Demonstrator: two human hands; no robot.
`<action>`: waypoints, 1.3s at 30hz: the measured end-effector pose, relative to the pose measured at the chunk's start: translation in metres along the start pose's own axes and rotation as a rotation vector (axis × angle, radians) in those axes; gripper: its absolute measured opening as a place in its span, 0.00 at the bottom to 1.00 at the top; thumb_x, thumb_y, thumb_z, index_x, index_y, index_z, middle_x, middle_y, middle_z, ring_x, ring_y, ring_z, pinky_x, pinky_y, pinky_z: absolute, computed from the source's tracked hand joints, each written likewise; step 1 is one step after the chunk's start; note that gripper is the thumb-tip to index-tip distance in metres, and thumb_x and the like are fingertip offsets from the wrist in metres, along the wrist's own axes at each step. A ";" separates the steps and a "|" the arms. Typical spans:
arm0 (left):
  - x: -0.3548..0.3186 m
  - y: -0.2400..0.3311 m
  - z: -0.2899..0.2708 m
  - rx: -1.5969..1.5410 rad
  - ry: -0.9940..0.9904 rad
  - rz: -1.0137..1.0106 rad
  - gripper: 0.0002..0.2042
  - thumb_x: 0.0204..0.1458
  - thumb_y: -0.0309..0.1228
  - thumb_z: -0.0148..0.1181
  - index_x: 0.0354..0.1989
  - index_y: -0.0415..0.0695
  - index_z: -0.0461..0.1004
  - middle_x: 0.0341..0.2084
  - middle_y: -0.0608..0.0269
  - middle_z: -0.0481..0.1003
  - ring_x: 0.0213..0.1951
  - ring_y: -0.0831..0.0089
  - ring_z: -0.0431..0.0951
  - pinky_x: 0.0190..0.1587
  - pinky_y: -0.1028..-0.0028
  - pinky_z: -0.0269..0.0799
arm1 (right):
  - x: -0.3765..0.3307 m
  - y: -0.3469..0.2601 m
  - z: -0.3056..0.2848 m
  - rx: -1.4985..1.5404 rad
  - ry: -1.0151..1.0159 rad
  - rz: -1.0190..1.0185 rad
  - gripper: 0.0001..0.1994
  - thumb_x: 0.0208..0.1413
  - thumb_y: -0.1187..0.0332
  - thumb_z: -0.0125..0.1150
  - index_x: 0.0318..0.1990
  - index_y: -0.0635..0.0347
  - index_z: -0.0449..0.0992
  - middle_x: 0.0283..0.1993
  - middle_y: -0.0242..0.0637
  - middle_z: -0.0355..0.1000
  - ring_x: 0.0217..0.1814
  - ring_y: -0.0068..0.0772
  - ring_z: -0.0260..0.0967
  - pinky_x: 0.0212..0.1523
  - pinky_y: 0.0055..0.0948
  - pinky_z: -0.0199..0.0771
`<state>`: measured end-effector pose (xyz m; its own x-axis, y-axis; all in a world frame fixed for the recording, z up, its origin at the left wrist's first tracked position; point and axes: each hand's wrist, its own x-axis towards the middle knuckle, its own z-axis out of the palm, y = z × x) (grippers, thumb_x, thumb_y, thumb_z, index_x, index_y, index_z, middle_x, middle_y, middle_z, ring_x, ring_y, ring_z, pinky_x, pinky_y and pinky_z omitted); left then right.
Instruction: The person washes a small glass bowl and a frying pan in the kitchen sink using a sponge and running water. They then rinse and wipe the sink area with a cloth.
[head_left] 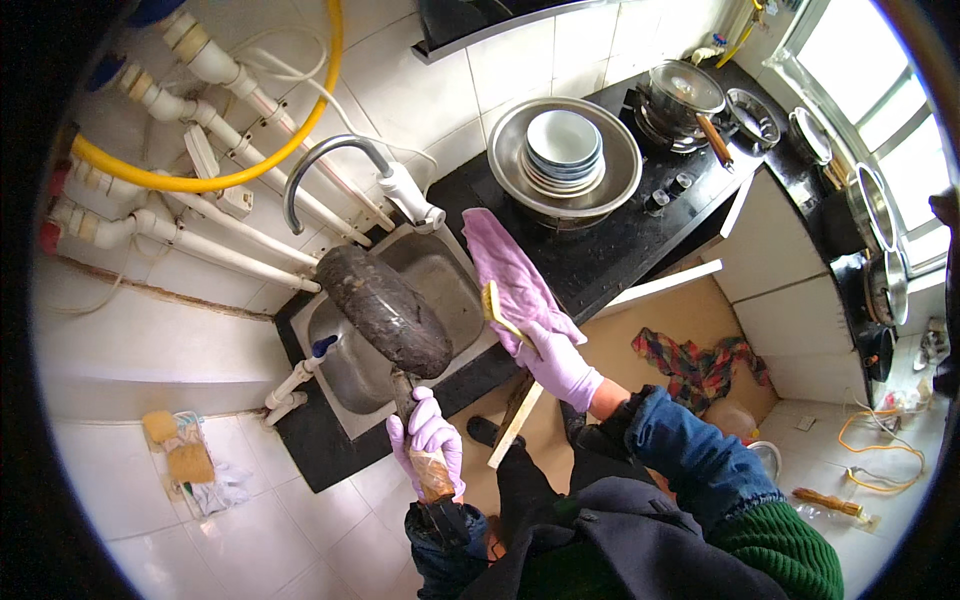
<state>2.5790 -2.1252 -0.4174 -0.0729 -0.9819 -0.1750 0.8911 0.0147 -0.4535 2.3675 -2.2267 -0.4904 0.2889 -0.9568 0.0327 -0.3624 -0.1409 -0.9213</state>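
My left hand, in a lilac rubber glove, is closed round the taped handle of a dark, blackened wok. The wok is tilted over the steel sink, its sooty underside showing. In my right hand, gloved the same way, is a small scrubbing brush with yellowish bristles and a thin handle. That hand is over the lower end of a pink-purple cloth, which lies on the counter edge right of the sink. A curved faucet rises behind the sink.
A large steel basin with stacked bowls stands on the black counter. Further right, a lidded pot sits on the stove. White pipes and a yellow hose run along the left wall. A plaid cloth lies below.
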 end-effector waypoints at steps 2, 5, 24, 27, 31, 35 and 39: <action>-0.002 -0.023 0.003 -0.048 -0.057 0.011 0.15 0.60 0.28 0.57 0.51 0.37 0.62 0.22 0.71 0.63 0.22 0.79 0.68 0.27 0.77 0.66 | 0.001 0.014 -0.004 -0.005 -0.058 -0.005 0.07 0.61 0.70 0.57 0.43 0.61 0.75 0.28 0.51 0.75 0.30 0.51 0.76 0.31 0.42 0.73; -0.005 -0.049 0.007 -0.116 -0.169 0.030 0.12 0.58 0.25 0.56 0.47 0.39 0.62 0.20 0.71 0.65 0.20 0.79 0.69 0.24 0.78 0.68 | 0.010 0.012 -0.018 -0.192 -0.166 0.071 0.08 0.61 0.66 0.57 0.43 0.60 0.76 0.29 0.51 0.75 0.32 0.53 0.76 0.34 0.43 0.74; -0.064 -0.069 0.059 -0.237 -0.422 -0.018 0.09 0.58 0.22 0.52 0.44 0.41 0.61 0.16 0.74 0.65 0.14 0.87 0.66 0.16 0.85 0.60 | 0.071 -0.053 0.050 -0.491 -0.118 0.052 0.10 0.66 0.65 0.48 0.43 0.59 0.74 0.31 0.36 0.74 0.29 0.36 0.73 0.29 0.33 0.74; -0.064 -0.072 0.061 -0.260 -0.440 -0.030 0.09 0.58 0.20 0.51 0.44 0.40 0.60 0.17 0.71 0.64 0.14 0.86 0.65 0.15 0.85 0.58 | 0.074 -0.087 0.035 -0.196 -0.026 -0.171 0.09 0.69 0.64 0.48 0.48 0.55 0.71 0.37 0.31 0.71 0.37 0.26 0.70 0.38 0.28 0.72; -0.063 -0.080 0.059 -0.234 -0.442 -0.021 0.10 0.61 0.23 0.52 0.45 0.42 0.58 0.19 0.68 0.62 0.15 0.84 0.65 0.15 0.84 0.58 | 0.078 -0.178 -0.005 -0.026 0.409 -0.581 0.10 0.66 0.68 0.53 0.51 0.60 0.70 0.33 0.50 0.75 0.35 0.45 0.76 0.32 0.42 0.72; -0.061 -0.096 0.056 -0.183 -0.495 -0.125 0.07 0.61 0.26 0.49 0.45 0.44 0.60 0.21 0.66 0.63 0.18 0.78 0.68 0.21 0.78 0.65 | 0.060 -0.143 -0.008 -0.078 0.201 -0.272 0.09 0.54 0.76 0.56 0.43 0.63 0.72 0.37 0.54 0.74 0.42 0.60 0.74 0.40 0.47 0.74; -0.060 -0.126 0.042 -0.094 -0.472 -0.077 0.06 0.62 0.25 0.48 0.45 0.44 0.60 0.20 0.68 0.63 0.18 0.80 0.66 0.20 0.78 0.65 | 0.000 -0.036 -0.015 -0.403 -0.070 -0.078 0.10 0.59 0.68 0.54 0.41 0.60 0.79 0.37 0.48 0.78 0.41 0.52 0.78 0.44 0.44 0.78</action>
<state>2.4904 -2.0765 -0.3130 0.0934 -0.9590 0.2677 0.8453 -0.0656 -0.5302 2.3675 -2.2258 -0.4512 0.3836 -0.9217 0.0571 -0.6507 -0.3137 -0.6915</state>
